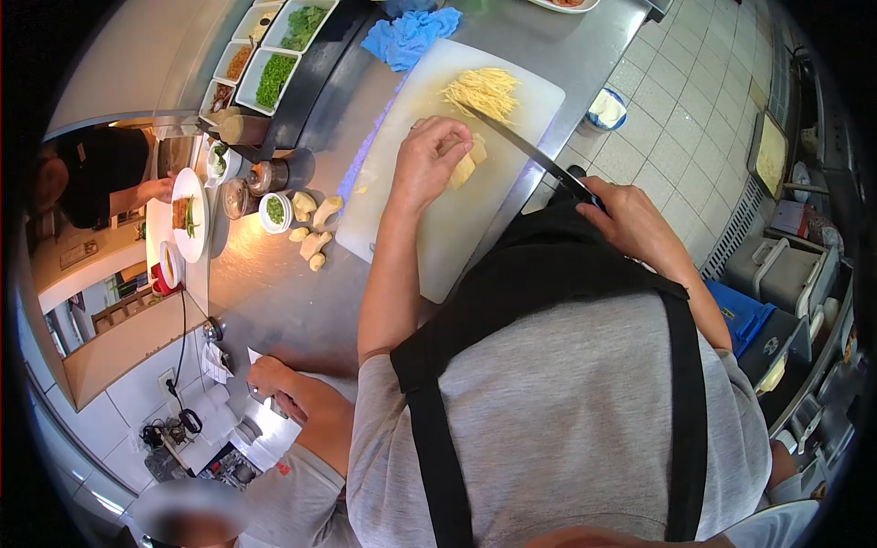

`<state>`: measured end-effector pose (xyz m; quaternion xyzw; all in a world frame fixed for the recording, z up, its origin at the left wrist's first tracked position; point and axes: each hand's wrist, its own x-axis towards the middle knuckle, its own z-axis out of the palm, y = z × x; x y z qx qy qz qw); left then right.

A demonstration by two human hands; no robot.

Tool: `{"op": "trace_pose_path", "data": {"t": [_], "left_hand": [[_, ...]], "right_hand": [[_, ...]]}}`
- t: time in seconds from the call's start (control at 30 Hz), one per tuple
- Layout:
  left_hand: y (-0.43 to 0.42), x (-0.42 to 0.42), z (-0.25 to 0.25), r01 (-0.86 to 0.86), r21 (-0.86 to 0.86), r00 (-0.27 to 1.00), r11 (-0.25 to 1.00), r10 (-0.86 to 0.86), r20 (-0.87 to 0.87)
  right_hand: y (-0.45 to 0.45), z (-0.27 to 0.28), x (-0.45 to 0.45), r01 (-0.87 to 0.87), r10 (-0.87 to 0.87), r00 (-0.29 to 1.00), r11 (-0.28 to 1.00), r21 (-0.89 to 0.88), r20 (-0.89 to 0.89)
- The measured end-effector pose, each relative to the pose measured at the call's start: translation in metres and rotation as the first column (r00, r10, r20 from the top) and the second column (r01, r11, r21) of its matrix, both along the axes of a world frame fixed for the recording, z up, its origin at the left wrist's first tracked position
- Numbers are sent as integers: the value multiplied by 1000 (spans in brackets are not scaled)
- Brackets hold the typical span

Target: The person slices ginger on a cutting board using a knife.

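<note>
My right hand [630, 219] grips the dark handle of a long knife [534, 153], whose tip reaches the heap of thin yellow shreds [484, 89] on the white cutting board [411, 224]. Beside the blade, my left hand [427, 157] hovers over the board with its thumb and fingers pinched together; what is between them, if anything, is too small to tell. Pale yellow slices [464, 168] lie just beyond its fingertips, partly hidden by the hand.
Knobby root pieces [315, 245] and a cup of chopped greens [275, 210] are left of the board. A blue cloth [411, 36] lies at its far end. A co-worker's hand [269, 374] is at lower left; another person stands behind the plate [190, 239].
</note>
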<state>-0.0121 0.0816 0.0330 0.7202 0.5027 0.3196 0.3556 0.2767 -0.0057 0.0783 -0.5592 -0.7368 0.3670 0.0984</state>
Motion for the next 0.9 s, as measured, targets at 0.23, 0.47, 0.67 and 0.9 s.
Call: {"op": "trace_pose_path", "data": {"t": [0.23, 0.47, 0.67, 0.9], "left_hand": [[-14, -26, 26, 54, -347, 911, 936, 96, 401], [-28, -47, -1, -95, -433, 985, 896, 148, 91], [-29, -33, 5, -200, -190, 978, 961, 182, -106], [-13, 9, 11, -97, 241, 928, 966, 175, -329]], "right_hand": [[0, 0, 0, -3, 3, 1000, 1000, 0, 5], [2, -2, -2, -31, 32, 999, 999, -28, 30], [2, -2, -1, -45, 45, 998, 999, -2, 33], [4, 5, -4, -3, 3, 1000, 1000, -31, 10]]}}
